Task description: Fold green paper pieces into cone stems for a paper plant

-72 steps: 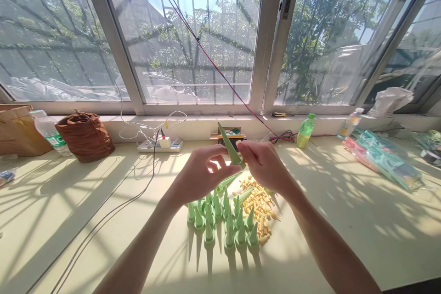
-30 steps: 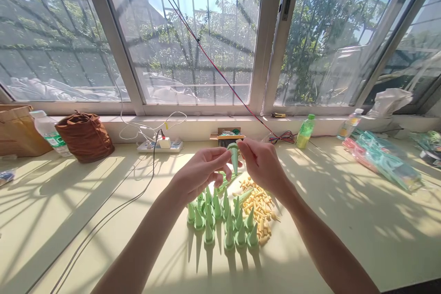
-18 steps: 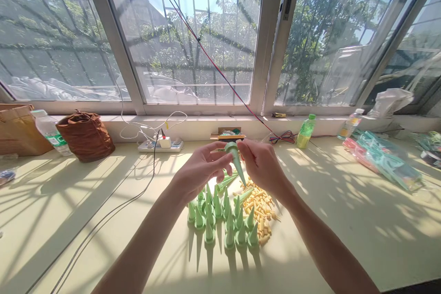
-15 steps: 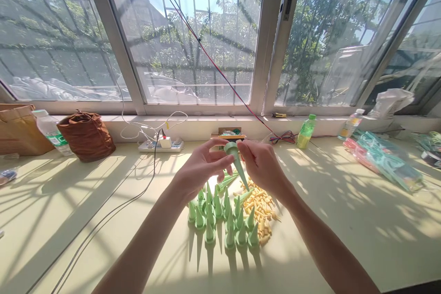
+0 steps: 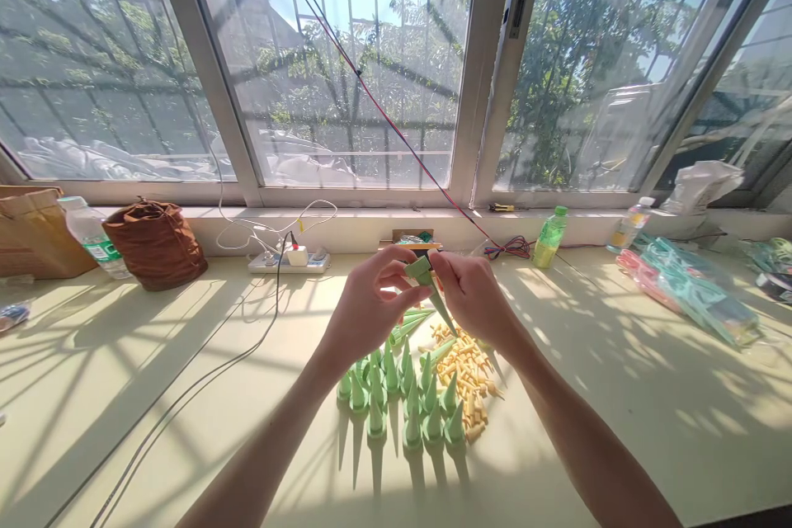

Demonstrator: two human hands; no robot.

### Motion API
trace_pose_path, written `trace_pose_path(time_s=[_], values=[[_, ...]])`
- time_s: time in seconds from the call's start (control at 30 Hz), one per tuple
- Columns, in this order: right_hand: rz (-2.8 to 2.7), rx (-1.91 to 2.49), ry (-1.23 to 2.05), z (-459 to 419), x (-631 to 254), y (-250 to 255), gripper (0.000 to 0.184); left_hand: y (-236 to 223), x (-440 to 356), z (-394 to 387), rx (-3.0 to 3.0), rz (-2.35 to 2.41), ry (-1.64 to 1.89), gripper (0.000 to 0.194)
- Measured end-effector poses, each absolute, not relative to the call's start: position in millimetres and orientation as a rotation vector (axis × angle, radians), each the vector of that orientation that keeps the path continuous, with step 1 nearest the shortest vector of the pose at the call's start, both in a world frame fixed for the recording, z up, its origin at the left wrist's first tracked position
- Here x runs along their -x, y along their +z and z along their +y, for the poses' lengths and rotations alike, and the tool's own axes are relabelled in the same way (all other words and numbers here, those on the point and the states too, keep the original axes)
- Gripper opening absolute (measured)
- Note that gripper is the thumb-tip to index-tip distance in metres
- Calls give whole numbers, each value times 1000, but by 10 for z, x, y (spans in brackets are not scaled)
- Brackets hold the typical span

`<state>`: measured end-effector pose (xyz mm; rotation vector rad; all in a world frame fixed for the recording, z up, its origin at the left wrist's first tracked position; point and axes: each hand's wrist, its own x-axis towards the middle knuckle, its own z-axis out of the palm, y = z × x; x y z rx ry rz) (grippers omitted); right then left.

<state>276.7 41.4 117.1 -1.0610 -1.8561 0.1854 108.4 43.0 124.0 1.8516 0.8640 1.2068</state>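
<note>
left hand (image 5: 362, 305): fingers pinch the green cone (image 5: 418, 267) near its wide end | cone: in the air above the surface (image 5: 575, 445), tilted, tip pointing down | right hand (image 5: 475, 290): fingers curled together just beside the cone, i cannot tell if they hold something | on the surface: other cones (image 5: 376, 419), mostly standing upright, beside yellow pegs (image 5: 463, 361)

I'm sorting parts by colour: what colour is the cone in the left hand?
The cone is light green, best seen in the head view.
</note>
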Motion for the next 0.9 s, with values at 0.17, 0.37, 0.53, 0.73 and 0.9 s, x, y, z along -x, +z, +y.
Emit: trace_pose_path(time_s=[0.17,0.37,0.53,0.73,0.9], values=[[-1844,1060,221,423,-2775,1182,48,1241,-1104,420,-1952,926,1253,27],[-1815,1052,283,404,-2782,1210,50,1266,-1092,414,-1940,891,1230,30],[-1790,998,412,387,-2786,1235,53,1278,-1057,426,-1788,707,1154,36],[-1774,940,589,382,-2802,1227,50,1314,-1045,426,-1649,681,1125,37],[-1778,880,690,384,-2810,1212,44,1304,-1037,444,-1592,679,1122,37]])
